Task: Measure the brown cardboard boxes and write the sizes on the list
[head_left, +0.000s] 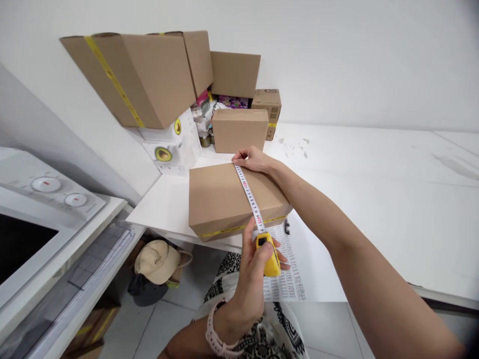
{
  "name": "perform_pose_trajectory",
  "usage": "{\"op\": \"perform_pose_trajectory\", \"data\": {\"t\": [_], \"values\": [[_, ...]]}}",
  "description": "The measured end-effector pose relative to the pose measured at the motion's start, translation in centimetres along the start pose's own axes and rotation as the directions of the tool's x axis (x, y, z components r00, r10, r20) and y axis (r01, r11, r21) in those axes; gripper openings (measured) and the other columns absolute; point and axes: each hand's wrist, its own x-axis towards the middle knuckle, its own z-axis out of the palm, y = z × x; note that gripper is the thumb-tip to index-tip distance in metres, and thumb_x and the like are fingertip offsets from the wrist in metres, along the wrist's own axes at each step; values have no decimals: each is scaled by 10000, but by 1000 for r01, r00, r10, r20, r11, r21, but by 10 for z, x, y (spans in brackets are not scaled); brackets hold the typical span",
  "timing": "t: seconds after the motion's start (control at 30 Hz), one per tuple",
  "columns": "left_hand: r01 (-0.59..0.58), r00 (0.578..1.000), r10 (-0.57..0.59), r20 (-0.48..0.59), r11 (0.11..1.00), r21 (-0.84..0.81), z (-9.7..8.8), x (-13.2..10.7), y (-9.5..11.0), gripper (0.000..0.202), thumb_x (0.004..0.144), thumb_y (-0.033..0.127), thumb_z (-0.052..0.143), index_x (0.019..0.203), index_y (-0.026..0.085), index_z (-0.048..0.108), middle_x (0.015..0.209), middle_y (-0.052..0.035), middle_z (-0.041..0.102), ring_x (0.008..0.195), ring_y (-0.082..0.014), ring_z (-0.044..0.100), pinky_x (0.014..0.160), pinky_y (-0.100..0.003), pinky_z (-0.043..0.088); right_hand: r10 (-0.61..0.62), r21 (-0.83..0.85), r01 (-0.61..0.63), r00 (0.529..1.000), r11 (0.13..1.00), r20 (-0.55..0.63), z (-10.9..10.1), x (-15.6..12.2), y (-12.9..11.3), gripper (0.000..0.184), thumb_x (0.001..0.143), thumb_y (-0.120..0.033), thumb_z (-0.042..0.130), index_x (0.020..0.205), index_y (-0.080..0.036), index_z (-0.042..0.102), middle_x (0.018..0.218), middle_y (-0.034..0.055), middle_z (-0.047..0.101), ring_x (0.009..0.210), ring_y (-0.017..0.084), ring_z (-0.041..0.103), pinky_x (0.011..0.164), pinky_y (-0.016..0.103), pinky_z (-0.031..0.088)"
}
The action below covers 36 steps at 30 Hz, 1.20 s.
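Large brown carton (157, 75), yellow tape down one side, above white avocado-print cartons (189, 149). Plain brown box (240, 132), upright against the clutter near the wall. Smaller printed carton (273, 102), yellow tape near its base, just beside. Purple package (232, 101), partly hidden behind the plain box. White appliance (80, 214), two round dials, far left. Cream cap (154, 262), embroidered, over a dark cap (145, 293), below table level. White table (374, 209), surface marked in places. Floor (325, 329), pale tiles.
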Motion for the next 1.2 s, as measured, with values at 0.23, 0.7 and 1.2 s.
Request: {"op": "perform_pose_trajectory", "data": {"t": [0.23, 0.7, 1.2], "values": [[-5, 1000, 5, -20, 1000, 24, 0, 3, 5, 653, 847, 428, 691, 1428, 275, 435, 954, -13, 609, 704, -140, 606, 706, -322, 552, 10, 147, -9, 1000, 989, -12, -12, -69, -25, 222, 909, -459, 614, 1028, -276, 654, 971, -1, 712, 834, 176, 591, 693, 258, 439], [-18, 1000, 18, -18, 1000, 18, -6, 5, 1, 673, 841, 427, 701, 1444, 275, 441, 941, -19, 614, 736, -154, 605, 699, -321, 554, 34, -3, -34, 999, 999, 13, -6, -11, -3, 79, 788, -256, 715, 819, -184, 701, 866, 45, 717, 721, 167, 587, 670, 290, 443], [-81, 997, 81, -13, 996, 41, -26, 16, 19, 358, 873, 430, 659, 1149, 213, 589, 916, -43, 663, 768, -165, 609, 632, -277, 544, -199, 354, 298, 936, 887, -289, -46, -66, -83, 167, 759, -142, 815, 794, -183, 658, 771, -8, 638, 705, 115, 610, 708, 281, 548]]}}
